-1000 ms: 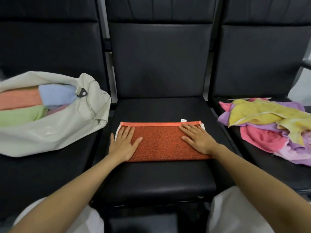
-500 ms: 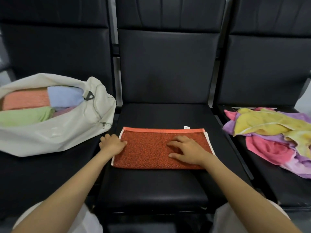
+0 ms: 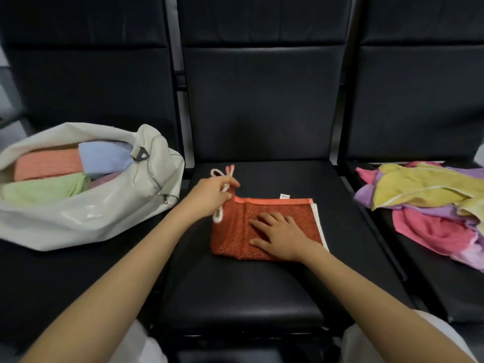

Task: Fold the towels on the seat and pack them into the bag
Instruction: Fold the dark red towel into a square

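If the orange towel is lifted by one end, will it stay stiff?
Probably floppy: the orange towel curls where the left hand pinches its end. Likely light, as a pinch raises it. It may slide on the smooth seat, hence perhaps the right hand pressing it.

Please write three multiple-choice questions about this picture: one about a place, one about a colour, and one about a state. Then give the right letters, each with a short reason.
1. Where does the white bag lie?
A) on the left seat
B) on the middle seat
C) on the floor

2. What colour is the towel on the middle seat?
A) blue
B) orange-red
C) yellow

3. What does the right hand do?
A) presses flat on the towel
B) holds the bag
C) hangs idle

Answers:
1 A: the bag rests on the left seat, next to the seat with the towel.
2 B: the cloth is orange-red with a lighter orange border.
3 A: its fingers lie straight on the towel, while the left hand grips the raised end.
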{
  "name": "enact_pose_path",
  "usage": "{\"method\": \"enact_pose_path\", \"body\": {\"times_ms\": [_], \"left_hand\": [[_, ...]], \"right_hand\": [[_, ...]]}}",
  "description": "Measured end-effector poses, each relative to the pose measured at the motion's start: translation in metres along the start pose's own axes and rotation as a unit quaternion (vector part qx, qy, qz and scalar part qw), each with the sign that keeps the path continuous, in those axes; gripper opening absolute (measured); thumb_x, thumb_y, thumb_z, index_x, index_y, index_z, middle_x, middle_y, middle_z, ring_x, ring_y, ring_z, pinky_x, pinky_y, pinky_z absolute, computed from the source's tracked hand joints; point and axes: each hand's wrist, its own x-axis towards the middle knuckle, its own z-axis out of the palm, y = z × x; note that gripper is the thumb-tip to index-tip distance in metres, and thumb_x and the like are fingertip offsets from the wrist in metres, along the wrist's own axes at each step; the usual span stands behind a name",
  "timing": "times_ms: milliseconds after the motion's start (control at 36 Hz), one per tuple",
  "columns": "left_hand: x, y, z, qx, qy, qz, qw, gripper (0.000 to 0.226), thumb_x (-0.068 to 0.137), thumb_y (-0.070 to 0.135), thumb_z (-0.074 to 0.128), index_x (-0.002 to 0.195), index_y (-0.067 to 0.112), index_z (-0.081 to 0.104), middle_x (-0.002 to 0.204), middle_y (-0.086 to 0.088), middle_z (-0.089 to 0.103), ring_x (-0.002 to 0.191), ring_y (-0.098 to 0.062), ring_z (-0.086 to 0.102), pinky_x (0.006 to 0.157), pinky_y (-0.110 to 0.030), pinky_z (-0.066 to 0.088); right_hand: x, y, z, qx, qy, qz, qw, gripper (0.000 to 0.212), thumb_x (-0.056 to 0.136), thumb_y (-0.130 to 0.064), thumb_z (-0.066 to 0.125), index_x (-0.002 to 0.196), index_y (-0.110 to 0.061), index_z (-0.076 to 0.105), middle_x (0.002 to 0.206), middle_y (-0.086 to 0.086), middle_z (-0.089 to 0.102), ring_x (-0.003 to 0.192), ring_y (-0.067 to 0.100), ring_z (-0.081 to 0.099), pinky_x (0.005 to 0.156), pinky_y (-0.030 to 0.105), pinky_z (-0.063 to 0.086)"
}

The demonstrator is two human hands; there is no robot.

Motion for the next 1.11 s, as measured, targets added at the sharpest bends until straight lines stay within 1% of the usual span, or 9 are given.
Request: {"method": "enact_pose_path", "body": {"times_ms": [111,222,333,444,583,667,806,944,1111], "left_hand": [[0.006,0.045,0.012,-0.059,-0.007,0.043,0.997,0.030,0.092,0.010,0.056,0.116,0.020,0.070,0.118,-0.004,0.067,0.103,-0.019,0.062,0.068,-0.009,0.035],[0.011,0.068,0.039,-0.096,-0.022,0.049,0.994,0.029,0.092,0.011,0.054,0.116,0.019,0.069,0.118,-0.007,0.065,0.092,-0.015,0.062,0.061,-0.003,0.038],[0.012,0.078,0.077,-0.132,-0.043,0.042,0.989,0.030,0.093,0.007,0.051,0.118,0.013,0.067,0.121,-0.010,0.064,0.082,-0.024,0.069,0.066,-0.026,0.058],[0.011,0.084,0.102,-0.156,-0.060,0.034,0.985,0.031,0.095,0.005,0.050,0.122,0.012,0.064,0.116,-0.013,0.063,0.073,-0.024,0.068,0.061,-0.033,0.060],[0.011,0.079,0.119,-0.230,-0.112,0.014,0.967,0.036,0.097,0.006,0.048,0.131,0.013,0.057,0.113,-0.012,0.060,0.080,-0.023,0.069,0.067,-0.035,0.061],[0.010,0.072,0.120,-0.305,-0.156,0.001,0.939,0.043,0.100,0.003,0.041,0.141,0.015,0.044,0.120,-0.010,0.057,0.084,-0.016,0.066,0.069,-0.029,0.060],[0.014,0.059,0.116,-0.285,-0.060,0.015,0.957,0.042,0.099,-0.002,0.037,0.137,0.013,0.046,0.122,-0.007,0.060,0.098,-0.018,0.064,0.083,-0.029,0.055],[0.018,0.032,0.112,-0.109,0.086,0.090,0.986,0.033,0.098,0.010,0.048,0.130,0.013,0.054,0.130,-0.002,0.053,0.121,-0.013,0.048,0.104,-0.018,0.032],[0.014,0.014,0.131,0.091,-0.049,0.076,0.992,0.054,0.104,0.041,0.029,0.152,0.016,0.024,0.161,-0.003,0.012,0.148,-0.019,0.003,0.120,-0.036,0.004]], "right_hand": [[0.001,0.014,-0.010,0.130,0.019,0.003,0.991,0.051,0.092,-0.044,0.056,0.139,-0.025,0.048,0.143,0.003,0.044,0.134,0.024,0.035,0.110,0.041,0.031],[-0.005,0.042,-0.029,0.258,0.096,0.165,0.947,0.024,0.092,-0.017,0.054,0.112,-0.011,0.065,0.112,0.011,0.067,0.108,0.030,0.061,0.087,0.032,0.047],[-0.013,0.071,-0.039,0.350,0.055,0.271,0.895,0.022,0.094,-0.011,0.050,0.110,-0.005,0.064,0.101,0.018,0.065,0.090,0.031,0.065,0.082,0.040,0.055],[-0.016,0.082,-0.039,0.452,0.044,0.289,0.843,0.016,0.097,-0.009,0.045,0.099,-0.007,0.061,0.088,0.014,0.060,0.071,0.021,0.057,0.067,0.034,0.053],[-0.018,0.079,-0.043,0.488,0.043,0.302,0.818,0.022,0.099,-0.013,0.041,0.094,-0.004,0.062,0.085,0.012,0.063,0.074,0.021,0.060,0.060,0.029,0.051],[-0.016,0.081,-0.040,0.507,0.054,0.303,0.805,0.033,0.101,-0.029,0.041,0.106,-0.003,0.062,0.095,0.013,0.067,0.088,0.026,0.065,0.074,0.037,0.057],[-0.021,0.079,-0.041,0.451,0.032,0.275,0.849,0.009,0.087,-0.017,0.068,0.091,-0.012,0.062,0.096,0.009,0.068,0.091,0.023,0.066,0.081,0.038,0.057],[-0.025,0.074,-0.042,0.420,0.065,0.265,0.866,0.034,0.088,-0.012,0.057,0.119,-0.014,0.042,0.107,0.009,0.058,0.096,0.025,0.060,0.066,0.031,0.047],[-0.029,0.072,-0.042,0.356,0.046,0.280,0.890,0.051,0.086,-0.008,0.062,0.125,-0.007,0.030,0.111,0.013,0.055,0.099,0.027,0.057,0.076,0.033,0.044]]}}
